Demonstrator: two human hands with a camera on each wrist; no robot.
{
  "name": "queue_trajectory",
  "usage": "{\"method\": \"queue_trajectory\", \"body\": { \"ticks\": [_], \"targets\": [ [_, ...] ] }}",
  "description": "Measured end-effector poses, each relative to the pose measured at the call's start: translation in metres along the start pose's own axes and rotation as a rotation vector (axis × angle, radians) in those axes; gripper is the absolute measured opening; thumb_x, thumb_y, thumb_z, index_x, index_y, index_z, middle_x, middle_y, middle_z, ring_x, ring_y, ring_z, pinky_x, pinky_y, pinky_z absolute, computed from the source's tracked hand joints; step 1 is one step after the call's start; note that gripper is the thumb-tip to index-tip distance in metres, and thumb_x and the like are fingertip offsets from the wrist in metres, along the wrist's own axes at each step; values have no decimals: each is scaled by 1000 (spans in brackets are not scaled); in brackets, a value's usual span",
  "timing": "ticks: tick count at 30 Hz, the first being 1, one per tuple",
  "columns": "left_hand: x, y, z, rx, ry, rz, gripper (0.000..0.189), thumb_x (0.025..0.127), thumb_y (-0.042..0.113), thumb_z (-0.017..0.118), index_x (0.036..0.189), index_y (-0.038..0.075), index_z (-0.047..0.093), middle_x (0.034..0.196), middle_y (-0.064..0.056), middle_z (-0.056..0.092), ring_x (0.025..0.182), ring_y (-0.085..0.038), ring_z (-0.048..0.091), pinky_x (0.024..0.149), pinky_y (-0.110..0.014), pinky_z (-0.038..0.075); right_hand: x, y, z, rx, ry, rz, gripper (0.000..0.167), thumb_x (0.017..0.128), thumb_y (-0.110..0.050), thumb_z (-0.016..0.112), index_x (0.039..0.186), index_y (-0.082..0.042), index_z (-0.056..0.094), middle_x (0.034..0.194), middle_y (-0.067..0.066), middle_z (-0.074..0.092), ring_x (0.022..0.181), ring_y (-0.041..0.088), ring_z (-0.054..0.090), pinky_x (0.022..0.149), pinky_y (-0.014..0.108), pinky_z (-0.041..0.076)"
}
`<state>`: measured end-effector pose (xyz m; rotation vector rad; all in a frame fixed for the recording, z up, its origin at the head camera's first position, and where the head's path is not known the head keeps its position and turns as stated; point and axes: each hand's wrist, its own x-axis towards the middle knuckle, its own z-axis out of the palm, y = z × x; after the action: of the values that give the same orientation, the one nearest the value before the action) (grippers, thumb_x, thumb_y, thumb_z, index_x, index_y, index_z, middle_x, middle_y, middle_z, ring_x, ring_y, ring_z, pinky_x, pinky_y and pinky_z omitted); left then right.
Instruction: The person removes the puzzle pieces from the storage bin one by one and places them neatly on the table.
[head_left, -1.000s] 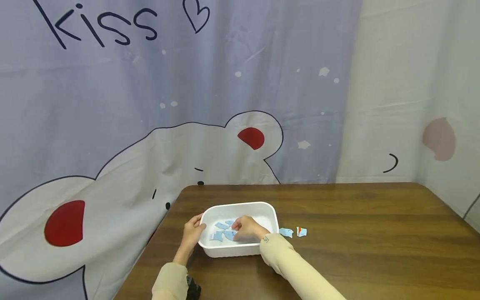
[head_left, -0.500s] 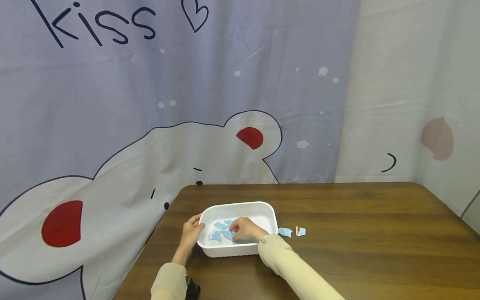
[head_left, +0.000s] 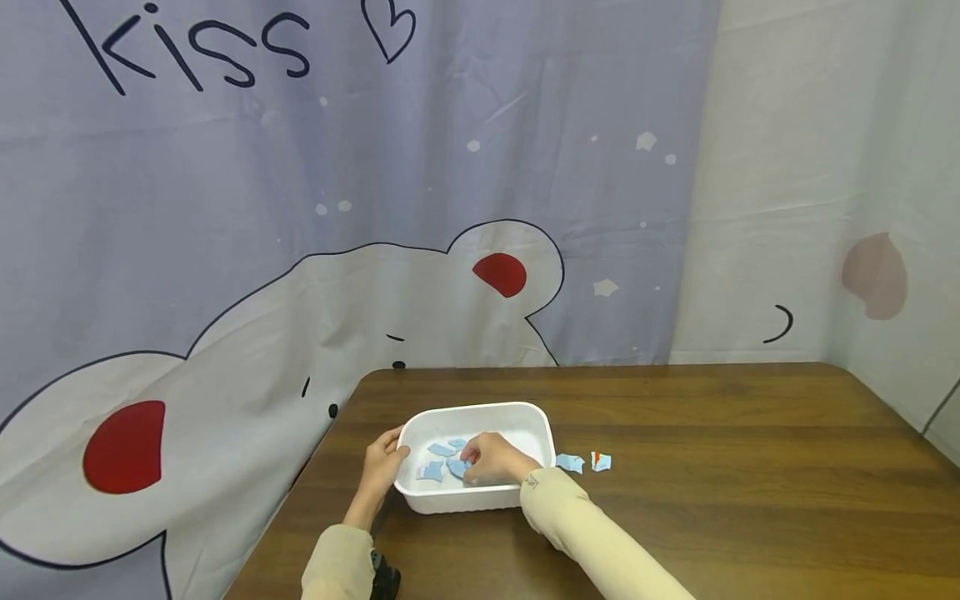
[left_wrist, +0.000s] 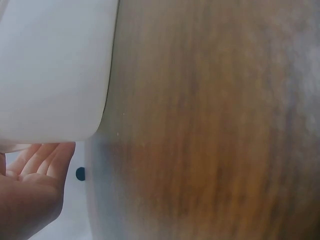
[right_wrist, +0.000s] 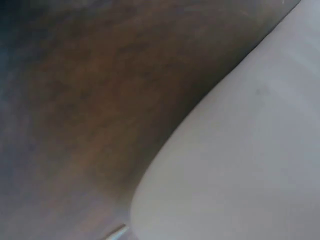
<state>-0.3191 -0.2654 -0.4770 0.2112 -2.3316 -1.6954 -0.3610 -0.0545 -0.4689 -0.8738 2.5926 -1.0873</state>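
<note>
A white plastic basin [head_left: 474, 499] sits on the wooden table. My left hand [head_left: 381, 468] holds its left end, thumb at the rim and fingers along the outer wall; the left wrist view shows those fingers [left_wrist: 42, 162] against the basin's side. Inside, several light-blue torn paper pieces [head_left: 431, 472] lie on the left half of the floor. My right hand [head_left: 497, 460] reaches in over the near rim and pinches one light-blue paper piece [head_left: 457, 469] between curled fingers and thumb. Part of that piece is hidden under the fingertips. Only basin wall and table show in the right wrist view.
Two more torn pieces lie on the table right of the basin: a light-blue one [head_left: 570, 463] close to its wall and one with a red-orange mark [head_left: 601, 462]. The brown table [head_left: 720, 483] extends right; a printed curtain [head_left: 600, 183] hangs behind it.
The right hand and the pinched piece have shifted slightly to the right within the basin. The left hand keeps its hold on the rim, and the other pieces lie as before.
</note>
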Motion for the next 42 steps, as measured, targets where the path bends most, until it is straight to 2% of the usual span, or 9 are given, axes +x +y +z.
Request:
{"method": "queue_trajectory", "body": {
  "ticks": [7, 12, 17, 23, 31, 38, 42],
  "targets": [
    [0, 2, 1, 17, 7, -6, 45, 91, -1, 49, 134, -12, 49, 132, -35, 54, 123, -44, 56, 96, -47, 53, -7, -9, -1, -11, 12, -91, 26, 70, -3, 74, 95, 3, 73, 85, 10, 71, 77, 11, 59, 71, 18, 49],
    [0, 1, 0, 16, 1, -11, 45, 91, -1, 48, 135, -11, 49, 132, -34, 55, 123, -44, 56, 95, -45, 53, -11, -9, -7, -11, 33, -98, 29, 70, -4, 73, 98, 2, 73, 89, 10, 72, 81, 14, 62, 74, 20, 50],
    [0, 1, 1, 16, 4, -14, 45, 91, -1, 48, 134, -12, 49, 131, -35, 54, 122, -45, 56, 93, -45, 54, -20, -9, -19, 7, 66, -97, 30, 73, -7, 73, 101, 2, 72, 93, 11, 72, 86, 17, 63, 77, 23, 51],
    [-1, 4, 2, 15, -18, -10, 46, 91, 0, 48, 135, -12, 48, 132, -36, 53, 123, -45, 55, 94, -46, 54, -31, -10, -36, 9, 124, -123, 31, 74, -7, 73, 102, 5, 71, 92, 14, 71, 83, 18, 62, 75, 20, 49],
    [-1, 6, 0, 18, -13, -18, 45, 93, 0, 47, 136, -11, 47, 133, -35, 53, 123, -45, 55, 94, -47, 54, -44, -10, -60, 11, 218, -173, 31, 76, -7, 71, 104, 5, 69, 91, 14, 68, 84, 21, 62, 72, 19, 51],
    [1, 4, 0, 33, -23, -16, 46, 93, -1, 47, 137, -12, 46, 133, -35, 52, 123, -44, 55, 95, -45, 53, -67, 4, -91, 47, 319, -129, 31, 79, -8, 72, 108, 4, 69, 97, 14, 66, 88, 20, 62, 78, 24, 54],
    [2, 2, 1, 31, -28, -16, 46, 93, -1, 47, 137, -12, 45, 134, -35, 51, 124, -45, 54, 97, -46, 52, -84, 20, -112, 50, 382, -92, 32, 78, -8, 71, 108, 5, 68, 95, 16, 66, 86, 21, 63, 76, 25, 53]
  ]
}}
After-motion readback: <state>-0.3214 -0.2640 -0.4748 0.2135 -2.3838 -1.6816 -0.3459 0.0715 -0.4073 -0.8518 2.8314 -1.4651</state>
